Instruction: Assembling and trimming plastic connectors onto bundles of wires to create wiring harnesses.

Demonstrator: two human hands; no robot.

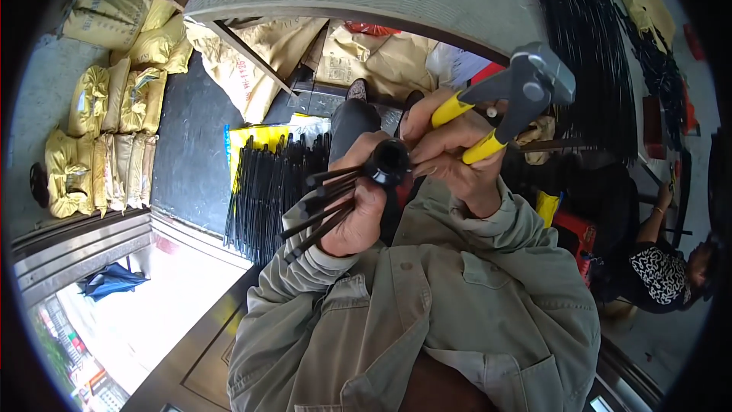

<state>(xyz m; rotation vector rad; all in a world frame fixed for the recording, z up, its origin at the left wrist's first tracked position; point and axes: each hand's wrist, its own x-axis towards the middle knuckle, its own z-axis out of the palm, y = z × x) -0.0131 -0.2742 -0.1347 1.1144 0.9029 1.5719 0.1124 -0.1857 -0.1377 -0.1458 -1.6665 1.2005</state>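
My left hand [355, 221] is closed round a black hollow-ended piece [390, 160], its round mouth turned up. Several thin black rods [322, 219] stick out to the left between the fingers of that same hand. In my right hand [457, 156] is a pair of end-cutting pincers [526, 95] with yellow grips, handles apart and dark metal head up to the right. The thumb and fingertips of this hand meet close beside the round mouth. Whether they pinch anything small there I cannot make out.
Left of my legs lies a thick bundle of black rods [263, 191]. Filled tan sacks [122, 99] are piled at the far left. Ahead stands a grey-topped table [427, 4], with long black rods [583, 38] to its right. At the right edge another person [662, 275] sits.
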